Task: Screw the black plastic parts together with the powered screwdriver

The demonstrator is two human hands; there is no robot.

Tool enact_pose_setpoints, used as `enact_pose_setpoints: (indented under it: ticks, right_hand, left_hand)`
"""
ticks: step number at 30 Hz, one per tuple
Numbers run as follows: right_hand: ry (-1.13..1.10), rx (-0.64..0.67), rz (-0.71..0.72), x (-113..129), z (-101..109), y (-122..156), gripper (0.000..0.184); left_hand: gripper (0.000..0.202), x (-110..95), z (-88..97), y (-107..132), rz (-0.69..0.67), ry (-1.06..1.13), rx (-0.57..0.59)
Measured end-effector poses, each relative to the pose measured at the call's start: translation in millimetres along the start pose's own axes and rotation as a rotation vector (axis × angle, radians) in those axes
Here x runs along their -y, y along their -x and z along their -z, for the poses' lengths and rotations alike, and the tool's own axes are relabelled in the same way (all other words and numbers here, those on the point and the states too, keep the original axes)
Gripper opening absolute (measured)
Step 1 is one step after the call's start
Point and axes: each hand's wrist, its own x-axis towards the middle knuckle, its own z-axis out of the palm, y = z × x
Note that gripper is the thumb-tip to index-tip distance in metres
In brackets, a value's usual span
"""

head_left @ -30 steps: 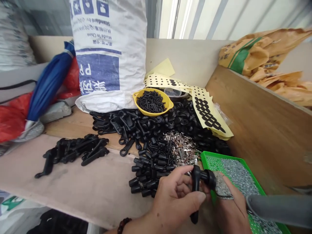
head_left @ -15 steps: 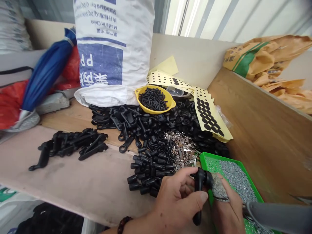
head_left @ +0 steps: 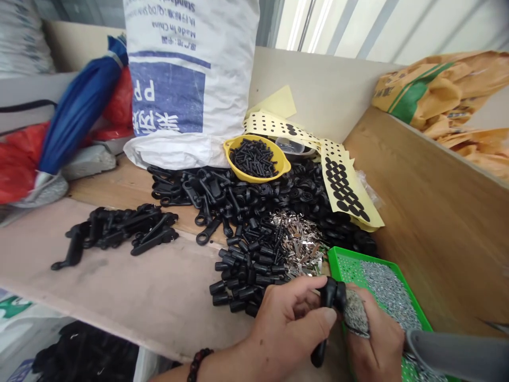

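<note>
My left hand (head_left: 288, 321) is closed around a black plastic crank handle (head_left: 328, 300), thumb in front, forefinger at its upper end. The grip of the handle points down below my thumb. My right hand (head_left: 371, 331) is closed at the handle's round end, pressing against it with a finger wrapped in a speckled grey cover (head_left: 356, 314). Its other fingertips are partly hidden. Just beyond my hands lie black ribbed sleeves (head_left: 238, 289) and a heap of small shiny metal clips (head_left: 302, 244).
A green tray (head_left: 338, 260) of small metal parts stands at right, beside a wooden side panel (head_left: 421, 212). Behind are black handles (head_left: 207, 193), a yellow bowl (head_left: 230, 143) of black screws and a white sack (head_left: 226, 69). Several assembled-looking cranks (head_left: 119, 228) lie left.
The camera view has shifted slightly. Both hands stay on the crank handle, which has turned a little; the right hand's wrapped finger has tilted against its round end.
</note>
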Motion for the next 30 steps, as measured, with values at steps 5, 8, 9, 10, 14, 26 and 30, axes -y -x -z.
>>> enact_pose_setpoints:
  ticks: [5,8,9,10,14,26,30]
  right_hand:
    - [0.086,0.018,0.043,-1,1,4,0.018]
    - [0.123,0.047,0.131,0,2,6,0.017]
    - [0.114,0.052,0.14,1,3,7,0.017]
    - [0.097,0.063,0.136,3,3,7,0.016]
    - [-0.015,0.11,0.073,12,6,6,0.009]
    - [-0.201,0.157,0.004,5,30,32,0.034]
    - [-0.237,0.214,-0.089,22,39,30,0.029]
  left_hand:
    - [0.022,-3,4.2,2,-0.061,-0.178,0.055]
    - [0.03,-9,8.8,3,-0.039,-0.312,0.093]
    - [0.03,-10,10.1,3,-0.026,-0.345,0.094]
    - [0.029,-12,11.2,4,-0.016,-0.37,0.092]
    - [0.022,-14,14.1,6,-0.045,-0.525,0.058]
    - [0.034,-16,16.2,20,-0.313,-0.737,0.21]
    - [0.033,-10,11.1,16,-0.03,-0.532,0.301]
